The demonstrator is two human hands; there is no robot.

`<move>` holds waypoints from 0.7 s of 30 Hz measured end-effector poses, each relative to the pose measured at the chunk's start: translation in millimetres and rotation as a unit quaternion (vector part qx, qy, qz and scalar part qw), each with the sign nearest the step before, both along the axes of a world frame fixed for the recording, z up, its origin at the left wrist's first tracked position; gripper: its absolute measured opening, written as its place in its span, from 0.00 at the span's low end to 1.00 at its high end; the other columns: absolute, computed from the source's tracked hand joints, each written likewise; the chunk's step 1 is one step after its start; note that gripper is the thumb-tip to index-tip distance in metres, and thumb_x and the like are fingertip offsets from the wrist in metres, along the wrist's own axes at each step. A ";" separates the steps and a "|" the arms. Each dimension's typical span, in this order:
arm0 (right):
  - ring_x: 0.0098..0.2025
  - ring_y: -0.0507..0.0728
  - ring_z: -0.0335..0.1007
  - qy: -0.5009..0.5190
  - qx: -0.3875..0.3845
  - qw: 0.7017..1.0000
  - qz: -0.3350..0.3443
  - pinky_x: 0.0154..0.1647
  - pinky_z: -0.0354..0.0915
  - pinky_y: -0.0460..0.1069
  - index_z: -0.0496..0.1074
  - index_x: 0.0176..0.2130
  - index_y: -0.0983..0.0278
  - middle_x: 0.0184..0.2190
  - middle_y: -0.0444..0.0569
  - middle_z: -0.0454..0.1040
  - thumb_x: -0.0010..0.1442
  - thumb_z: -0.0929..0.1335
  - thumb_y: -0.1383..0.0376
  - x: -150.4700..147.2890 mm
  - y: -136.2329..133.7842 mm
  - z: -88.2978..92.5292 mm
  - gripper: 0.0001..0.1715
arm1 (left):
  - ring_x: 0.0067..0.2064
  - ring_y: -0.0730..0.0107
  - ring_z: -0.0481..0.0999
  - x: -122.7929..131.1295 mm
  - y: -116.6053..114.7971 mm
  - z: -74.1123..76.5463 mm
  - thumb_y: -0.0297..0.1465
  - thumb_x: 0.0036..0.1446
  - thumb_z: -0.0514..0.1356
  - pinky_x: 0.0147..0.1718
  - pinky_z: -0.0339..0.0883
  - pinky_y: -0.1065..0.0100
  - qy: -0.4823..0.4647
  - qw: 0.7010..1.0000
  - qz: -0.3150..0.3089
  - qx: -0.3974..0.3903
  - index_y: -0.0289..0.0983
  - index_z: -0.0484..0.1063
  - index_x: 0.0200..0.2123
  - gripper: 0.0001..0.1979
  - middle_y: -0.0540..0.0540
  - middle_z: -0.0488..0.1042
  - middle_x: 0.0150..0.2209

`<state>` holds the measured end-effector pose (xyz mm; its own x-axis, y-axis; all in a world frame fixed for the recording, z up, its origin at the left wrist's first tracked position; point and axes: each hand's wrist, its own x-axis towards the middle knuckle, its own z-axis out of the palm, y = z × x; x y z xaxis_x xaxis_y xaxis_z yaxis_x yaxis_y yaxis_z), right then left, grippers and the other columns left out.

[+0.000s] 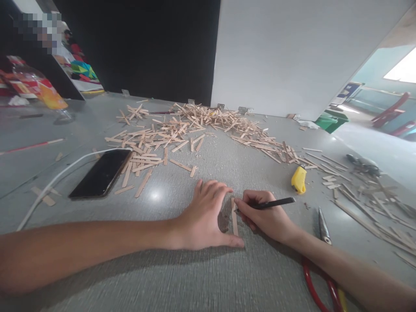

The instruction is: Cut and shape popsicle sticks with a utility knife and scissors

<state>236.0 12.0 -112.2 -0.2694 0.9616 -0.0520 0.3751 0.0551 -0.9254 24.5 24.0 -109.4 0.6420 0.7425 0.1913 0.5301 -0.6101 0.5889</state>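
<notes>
A short flat wooden craft stick [234,221] lies on the grey table, its length pointing away from me. My left hand [208,216] spans its left side, open, thumb and fingers spread wide. The thumb rests at the stick's near end, and the index fingertip is just past its far end. A black pen [276,203] is pinched in my right hand [264,214], tip at the stick's right edge and upper end pointing right. Whether the tip touches the wood is hard to tell.
Many craft sticks [182,125] are heaped behind my hands. A phone [101,175] with a white cable lies left. A yellow cutter [299,180], red-handled scissors [325,229] and wooden strips [357,221] are on the right. A bottle [48,93] lies far left.
</notes>
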 end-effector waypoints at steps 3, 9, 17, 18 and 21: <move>0.14 0.47 0.57 0.000 -0.001 1.000 0.001 0.16 0.51 0.45 0.65 0.22 0.61 0.12 0.38 0.64 0.67 0.70 0.56 0.4 0.1 -0.1 0.25 | 0.65 0.33 0.60 -0.9 0.4 1.7 0.60 0.42 0.72 0.65 0.37 0.23 -0.006 1.000 -0.018 -0.015 0.38 0.60 0.62 0.52 0.32 0.67 0.60; 0.14 0.47 0.57 0.003 0.007 1.000 0.005 0.17 0.51 0.44 0.65 0.22 0.62 0.12 0.38 0.64 0.67 0.70 0.55 2.0 1.2 -0.2 0.26 | 0.69 0.36 0.57 -1.4 -0.5 -0.7 0.61 0.54 0.65 0.67 0.35 0.26 0.024 1.000 -0.016 0.000 0.40 0.69 0.56 0.38 0.34 0.65 0.64; 0.14 0.47 0.59 0.042 -0.010 0.999 0.007 0.16 0.54 0.44 0.67 0.23 0.63 0.13 0.39 0.67 0.65 0.72 0.53 1.2 -0.2 3.0 0.26 | 0.70 0.37 0.56 -0.7 -2.4 -1.1 0.57 0.53 0.68 0.68 0.35 0.27 0.045 0.999 -0.010 0.006 0.40 0.68 0.58 0.38 0.35 0.65 0.65; 0.13 0.48 0.59 0.047 -0.014 0.999 0.009 0.16 0.54 0.44 0.68 0.23 0.63 0.14 0.39 0.68 0.65 0.72 0.53 1.4 -0.4 2.8 0.25 | 0.70 0.37 0.56 -0.7 -2.3 -0.6 0.57 0.53 0.68 0.68 0.36 0.27 0.047 0.999 -0.009 0.005 0.40 0.68 0.58 0.38 0.35 0.65 0.65; 0.13 0.48 0.61 0.041 -0.022 0.999 0.008 0.15 0.55 0.44 0.68 0.23 0.63 0.14 0.39 0.68 0.65 0.73 0.54 2.1 -0.3 0.1 0.25 | 0.70 0.37 0.57 -0.2 -1.9 0.1 0.57 0.51 0.69 0.68 0.36 0.27 0.049 0.999 -0.007 0.007 0.38 0.69 0.57 0.39 0.34 0.65 0.65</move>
<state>238.1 11.8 -112.1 -0.2907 0.9542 -0.0710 0.2970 0.0194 -0.9547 24.4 22.0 -109.3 0.6682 0.7313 0.1372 0.5764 -0.6254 0.5260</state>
